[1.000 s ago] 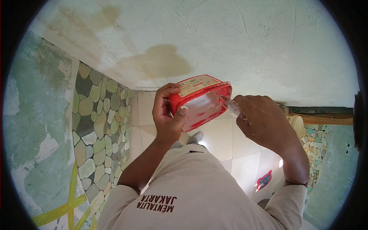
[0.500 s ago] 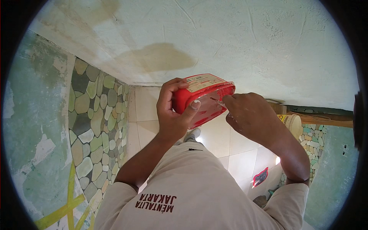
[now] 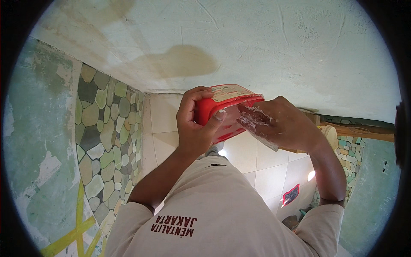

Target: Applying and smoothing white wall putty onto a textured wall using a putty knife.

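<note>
My left hand grips a red plastic tub by its left side, with the thumb over the rim and the fingers along the outside. The tub is tipped so its mouth faces me; whitish-pink paste coats the inside. At its right rim, my right hand is closed, the palm and fingers smeared with white paste. A flat, thin scraper shows below those fingers, its edge sticking out toward the lower right. The hand hides most of it.
A pale plastered wall with a damp patch rises just beyond the tub. Pebble-stone cladding covers part of the left wall. Behind my right forearm stand a pail and a wooden ledge. A dark, red-edged piece lies on the tiled floor.
My right hand has turned over at the tub's mouth, so its paste-covered palm side and the scraper's flat edge now show. The left hand and tub have barely moved.
</note>
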Demonstrator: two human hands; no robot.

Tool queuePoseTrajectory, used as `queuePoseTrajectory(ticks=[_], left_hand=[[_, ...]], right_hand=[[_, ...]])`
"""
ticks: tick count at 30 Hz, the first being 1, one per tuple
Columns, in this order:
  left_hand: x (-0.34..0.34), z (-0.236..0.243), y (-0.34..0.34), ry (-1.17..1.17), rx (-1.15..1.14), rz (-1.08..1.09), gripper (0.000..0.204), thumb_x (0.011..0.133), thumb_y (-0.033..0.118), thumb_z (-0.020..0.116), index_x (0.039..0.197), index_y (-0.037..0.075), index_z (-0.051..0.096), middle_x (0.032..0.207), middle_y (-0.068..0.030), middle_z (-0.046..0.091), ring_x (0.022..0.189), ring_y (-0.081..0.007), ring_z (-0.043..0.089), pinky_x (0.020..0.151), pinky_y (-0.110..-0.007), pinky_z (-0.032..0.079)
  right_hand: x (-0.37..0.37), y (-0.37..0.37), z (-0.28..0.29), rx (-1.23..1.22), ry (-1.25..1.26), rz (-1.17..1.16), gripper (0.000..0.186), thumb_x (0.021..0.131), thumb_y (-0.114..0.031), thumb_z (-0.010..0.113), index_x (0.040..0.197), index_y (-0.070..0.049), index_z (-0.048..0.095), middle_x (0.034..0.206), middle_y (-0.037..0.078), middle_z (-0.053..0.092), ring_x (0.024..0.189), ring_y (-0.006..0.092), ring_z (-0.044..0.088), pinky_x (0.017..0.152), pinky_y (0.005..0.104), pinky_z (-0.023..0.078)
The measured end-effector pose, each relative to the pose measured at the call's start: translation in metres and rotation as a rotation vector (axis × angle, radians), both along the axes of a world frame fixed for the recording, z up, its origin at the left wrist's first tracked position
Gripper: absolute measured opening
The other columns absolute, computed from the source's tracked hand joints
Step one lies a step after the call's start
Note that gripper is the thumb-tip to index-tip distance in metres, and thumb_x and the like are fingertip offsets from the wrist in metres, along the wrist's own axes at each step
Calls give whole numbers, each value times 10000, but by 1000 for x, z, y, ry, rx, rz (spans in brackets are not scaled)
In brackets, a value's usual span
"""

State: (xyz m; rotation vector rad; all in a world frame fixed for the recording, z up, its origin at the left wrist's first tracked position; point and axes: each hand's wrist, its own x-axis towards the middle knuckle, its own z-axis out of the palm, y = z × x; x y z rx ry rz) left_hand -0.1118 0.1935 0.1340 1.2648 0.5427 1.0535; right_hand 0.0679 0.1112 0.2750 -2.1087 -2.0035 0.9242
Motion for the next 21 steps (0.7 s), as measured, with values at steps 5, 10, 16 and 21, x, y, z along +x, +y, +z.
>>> queuePoseTrajectory(ticks=[5,10,16,21], left_hand=[[3,0,-1,50,-4,11,407,808,175,761,1100,20,523,1178,-113,507,1075,-201,528,942,-337,446],[5,1,-3,47,-51,-3,377,810,137,752,1086,18,525,1150,-102,519,1058,-186,528,933,-324,442],[8,2,-8,66,-122,-19,348,828,100,730,1094,17,521,1110,-84,539,1029,-164,533,915,-305,445],[8,4,-9,85,-144,-27,336,840,97,719,1100,20,521,1079,-72,549,995,-145,539,893,-284,448]], right_hand=[[-1,3,4,-75,45,-45,478,828,-161,647,1287,-84,540,1019,145,641,958,339,572,905,420,456],[-1,6,7,-161,155,-28,460,800,-214,730,1220,-80,600,1079,140,610,992,291,560,881,392,470],[-5,12,14,-272,316,-119,527,778,-136,763,1262,-59,570,1128,162,537,1027,278,577,853,362,541],[4,4,-1,-187,416,-77,531,790,-104,759,1276,-54,551,1133,167,520,1021,253,601,822,339,575]])
